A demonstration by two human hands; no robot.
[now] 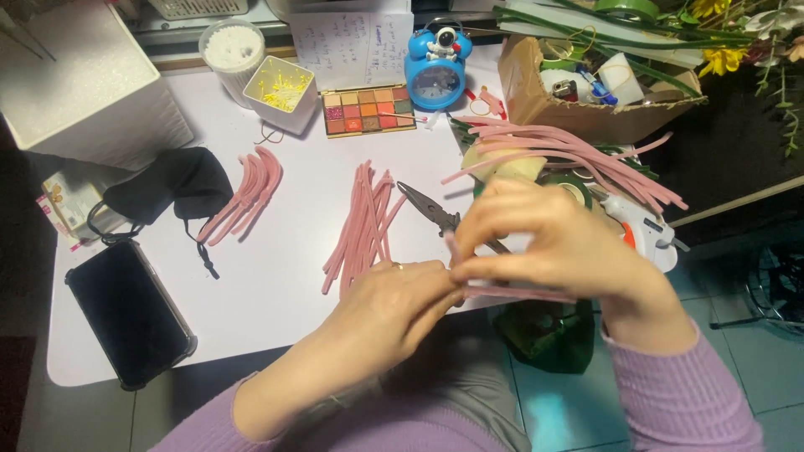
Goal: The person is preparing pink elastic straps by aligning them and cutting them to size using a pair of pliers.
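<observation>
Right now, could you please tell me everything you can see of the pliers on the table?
The pliers are slim, needle-nosed and dark grey metal, lying flat on the white table with the jaws pointing up-left and looking nearly closed. The tip lies beside the pink pipe cleaner pile. The handles are hidden behind the right hand.

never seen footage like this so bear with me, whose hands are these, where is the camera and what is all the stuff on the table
The single picture comes from a camera worn on a person's head, looking down at their own two bare hands. The left hand and right hand together pinch a pink pipe cleaner. On the white table lie a loose bundle of pink pipe cleaners, some curved ones, pliers, a black face mask, a dark phone, a makeup palette, a blue clock and a white glue gun.
</observation>
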